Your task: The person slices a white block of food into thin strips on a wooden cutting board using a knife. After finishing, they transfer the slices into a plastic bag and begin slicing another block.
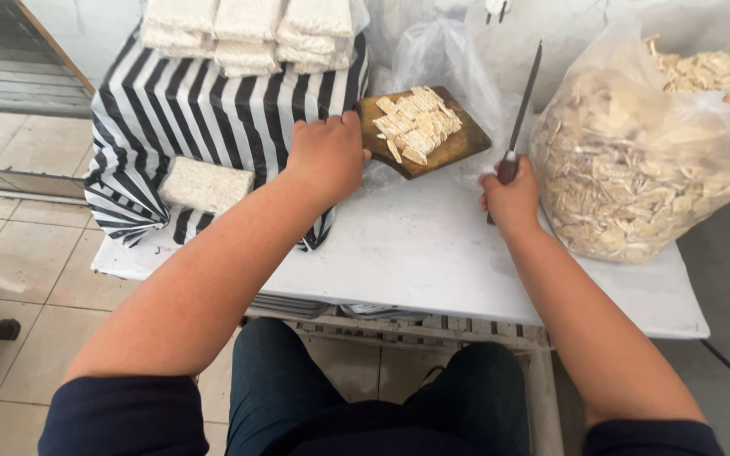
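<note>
My left hand grips the near left edge of a brown wooden cutting board, which is tilted up off the white table. Pale sliced strips lie piled on the board. My right hand is closed around the handle of a long knife, its blade pointing up and away, just right of the board. A clear plastic bag stands behind the board.
A large clear bag of cut pale strips fills the table's right side. At left, a black-and-white striped bag holds stacked white blocks; one block lies lower. Tiled floor lies to the left.
</note>
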